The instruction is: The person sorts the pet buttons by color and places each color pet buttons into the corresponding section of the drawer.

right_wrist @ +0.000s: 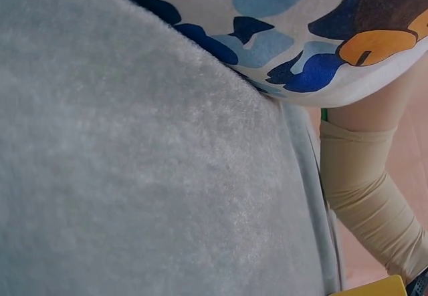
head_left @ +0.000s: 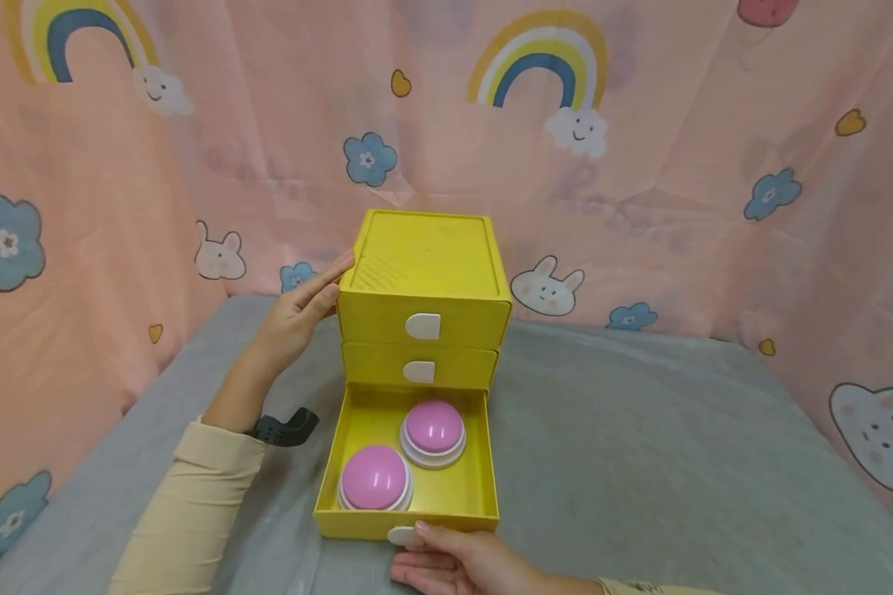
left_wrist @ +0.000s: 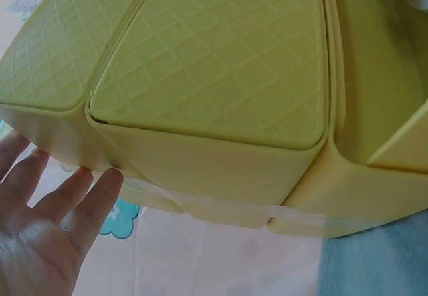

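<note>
A yellow three-drawer box point(head_left: 426, 256) stands on the grey cloth with its bottom drawer point(head_left: 446, 496) pulled out. Two pink dome buttons with white bases lie in that drawer, one point(head_left: 374, 479) at the front left, the other point(head_left: 435, 430) farther back on the right. My left hand point(head_left: 298, 314) rests on the box's left side, its fingers point(left_wrist: 93, 206) extended against the wall in the left wrist view. At the drawer front, my right hand point(head_left: 469, 562) pinches the white handle point(head_left: 402, 536), thumb above and fingers below. The right wrist view does not show this hand.
Grey cloth point(head_left: 640, 463) covers the table around the box. Behind it hangs a pink curtain point(head_left: 685, 207) with rainbows, flowers and rabbits. The upper two drawers are closed, with white handles point(head_left: 422, 326). A dark band point(head_left: 286, 428) is on the left wrist.
</note>
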Motion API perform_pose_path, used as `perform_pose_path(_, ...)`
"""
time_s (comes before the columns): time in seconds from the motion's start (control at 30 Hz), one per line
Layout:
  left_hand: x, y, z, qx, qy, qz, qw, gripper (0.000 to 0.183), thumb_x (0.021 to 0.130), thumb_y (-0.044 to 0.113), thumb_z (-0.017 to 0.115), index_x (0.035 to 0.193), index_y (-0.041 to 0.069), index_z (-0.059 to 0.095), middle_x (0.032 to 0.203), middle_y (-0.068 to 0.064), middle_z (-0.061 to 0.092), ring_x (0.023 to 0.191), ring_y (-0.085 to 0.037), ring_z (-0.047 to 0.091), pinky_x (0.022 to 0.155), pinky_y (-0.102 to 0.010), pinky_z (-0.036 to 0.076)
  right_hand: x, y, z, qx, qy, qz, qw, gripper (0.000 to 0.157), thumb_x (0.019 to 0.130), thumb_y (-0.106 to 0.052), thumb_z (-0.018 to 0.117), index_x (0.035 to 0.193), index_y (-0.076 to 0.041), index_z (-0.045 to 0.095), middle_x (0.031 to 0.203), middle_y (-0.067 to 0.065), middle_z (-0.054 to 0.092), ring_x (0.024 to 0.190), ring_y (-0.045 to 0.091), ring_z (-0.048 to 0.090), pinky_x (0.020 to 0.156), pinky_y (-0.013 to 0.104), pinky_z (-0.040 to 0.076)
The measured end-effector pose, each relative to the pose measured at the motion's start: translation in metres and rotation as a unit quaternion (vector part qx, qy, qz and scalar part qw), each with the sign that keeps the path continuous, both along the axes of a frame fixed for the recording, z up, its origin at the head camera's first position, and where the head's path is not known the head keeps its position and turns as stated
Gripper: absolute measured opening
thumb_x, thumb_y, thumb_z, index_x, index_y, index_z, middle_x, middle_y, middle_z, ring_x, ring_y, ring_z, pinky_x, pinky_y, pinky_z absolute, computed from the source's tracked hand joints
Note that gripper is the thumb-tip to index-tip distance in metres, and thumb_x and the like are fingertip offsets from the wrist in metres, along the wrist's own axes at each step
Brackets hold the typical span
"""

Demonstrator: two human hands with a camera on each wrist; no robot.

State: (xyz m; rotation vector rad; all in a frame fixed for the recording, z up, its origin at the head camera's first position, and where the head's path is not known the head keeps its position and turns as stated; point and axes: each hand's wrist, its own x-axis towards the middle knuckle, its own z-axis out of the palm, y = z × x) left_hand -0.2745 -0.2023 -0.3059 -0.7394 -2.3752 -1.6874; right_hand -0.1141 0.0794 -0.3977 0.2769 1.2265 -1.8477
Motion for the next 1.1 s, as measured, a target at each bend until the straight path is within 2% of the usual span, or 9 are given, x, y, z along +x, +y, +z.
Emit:
perform_pose_path(0.13, -0.0004, 0.0004, -0.0014, 0.008, 0.011, -0.007, 0.9999, 0.051, 0.110, 0.033, 0.034, 0.158, 0.017, 0.031, 0.168, 0.004, 0.018, 0.153, -0.023, 0.025, 0.103, -0.008, 0.043, 0.0001, 0.0002, -0.0013, -0.005, 0.009, 0.002, 1.000, 0.052, 0.102, -0.028, 0.058, 0.134, 0.013, 0.053, 0.116, 0.021, 0.071, 0.114, 0.027, 0.069, 0.105, 0.032, 0.051)
perform_pose_path(0.43, -0.0022, -0.0018, -0.0016, 0.004, 0.022, -0.015, 0.9996, 0.051, 0.110, 0.031, 0.034, 0.158, 0.015, 0.031, 0.168, 0.001, 0.019, 0.152, -0.026, 0.026, 0.102, -0.007, 0.043, -0.0013, -0.0033, -0.0030, -0.016, 0.026, -0.012, 0.999, 0.055, 0.102, -0.027, 0.058, 0.134, 0.017, 0.049, 0.121, 0.027, 0.068, 0.113, 0.028, 0.069, 0.106, 0.036, 0.051)
perform_pose_path(0.8, 0.0006, 0.0011, -0.0013, 0.008, 0.025, -0.009, 0.9996, 0.050, 0.110, 0.030, 0.035, 0.157, 0.013, 0.031, 0.168, -0.004, 0.017, 0.153, -0.027, 0.022, 0.101, -0.007, 0.043, -0.0032, -0.0032, -0.0032, -0.012, 0.042, -0.017, 0.999, 0.055, 0.103, -0.027, 0.056, 0.134, 0.018, 0.049, 0.116, 0.024, 0.071, 0.108, 0.025, 0.070, 0.103, 0.035, 0.052)
perform_pose_path(0.93, 0.0008, 0.0018, -0.0014, 0.008, 0.024, -0.008, 0.9996, 0.051, 0.110, 0.030, 0.035, 0.157, 0.013, 0.031, 0.168, -0.004, 0.018, 0.153, -0.027, 0.022, 0.102, -0.007, 0.043, -0.0053, -0.0037, -0.0031, -0.002, 0.046, -0.029, 0.999, 0.052, 0.102, -0.027, 0.058, 0.130, 0.016, 0.052, 0.109, 0.018, 0.073, 0.107, 0.026, 0.071, 0.102, 0.035, 0.053)
perform_pose_path(1.1, 0.0014, 0.0024, -0.0015, 0.011, 0.025, -0.007, 0.9996, 0.050, 0.110, 0.029, 0.035, 0.157, 0.012, 0.032, 0.168, -0.002, 0.019, 0.153, -0.027, 0.023, 0.101, -0.007, 0.043, -0.0082, -0.0046, -0.0030, 0.010, 0.067, -0.038, 0.997, 0.046, 0.102, -0.026, 0.058, 0.125, 0.013, 0.057, 0.108, 0.018, 0.073, 0.103, 0.026, 0.072, 0.098, 0.034, 0.056)
